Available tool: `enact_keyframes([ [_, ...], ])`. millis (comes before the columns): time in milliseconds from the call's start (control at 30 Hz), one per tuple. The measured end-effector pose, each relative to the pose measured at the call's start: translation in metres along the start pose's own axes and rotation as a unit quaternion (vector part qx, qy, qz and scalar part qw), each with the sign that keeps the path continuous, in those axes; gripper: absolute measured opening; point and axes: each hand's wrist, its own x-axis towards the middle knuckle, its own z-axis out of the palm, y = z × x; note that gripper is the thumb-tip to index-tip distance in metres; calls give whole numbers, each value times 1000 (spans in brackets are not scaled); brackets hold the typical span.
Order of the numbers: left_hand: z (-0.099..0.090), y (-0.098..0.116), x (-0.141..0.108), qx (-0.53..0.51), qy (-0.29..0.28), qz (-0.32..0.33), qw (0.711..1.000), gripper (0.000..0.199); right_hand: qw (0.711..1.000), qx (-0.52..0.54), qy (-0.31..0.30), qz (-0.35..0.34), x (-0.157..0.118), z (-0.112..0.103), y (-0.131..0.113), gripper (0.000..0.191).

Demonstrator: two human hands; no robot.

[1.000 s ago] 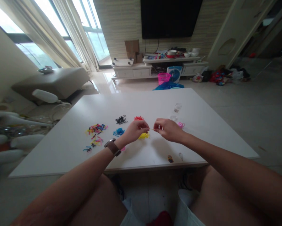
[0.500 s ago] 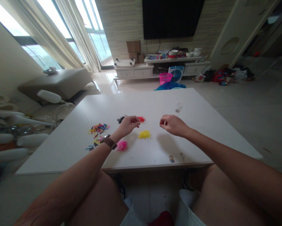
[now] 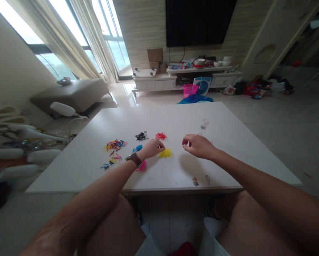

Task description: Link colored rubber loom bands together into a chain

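From the view's centre: television point(image 3: 199, 23) at one o'clock, curtains point(image 3: 96, 41) at eleven, bench point(image 3: 71, 93) at ten. Bags point(image 3: 277, 86) lie at two o'clock.

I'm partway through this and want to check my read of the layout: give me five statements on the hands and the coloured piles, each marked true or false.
1. The left hand is next to the yellow pile. True.
2. The watch is on the right wrist. False: it is on the left wrist.
3. In the head view, the black pile is left of the red pile. True.
4. The two hands touch each other. False: a gap shows between the left hand and the right hand.
5. The mixed-colour pile lies to the right of the yellow pile in the head view. False: it lies to the left.
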Motion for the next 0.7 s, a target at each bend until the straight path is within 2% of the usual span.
enact_keyframes([
  [67,-4,-1,1,7,-1,10,1000,19,1000,-3,-6,-2,0,0,1,10],
  [133,-17,-4,0,8,10,4,1000,20,1000,-2,-11,-4,-1,-1,2,11],
  [200,-38,-11,-3,3,41,-32,999,19,1000,1,-16,-6,-1,-2,2,11],
  [267,-63,-22,-12,-10,79,-95,992,20,1000,2,-20,-8,-2,-3,3,11],
  [367,-100,-46,-39,-51,132,-180,973,27,1000,2,-28,-11,-4,-4,3,12],
  [467,-124,-76,-80,-92,202,-264,939,34,999,6,-32,-15,-5,-4,4,13],
  [567,-132,-104,-119,-109,215,-317,918,35,999,7,-29,-17,-6,-6,6,13],
  [700,-128,-131,-152,-119,160,-386,901,38,999,4,-30,-20,-7,-8,9,15],
])
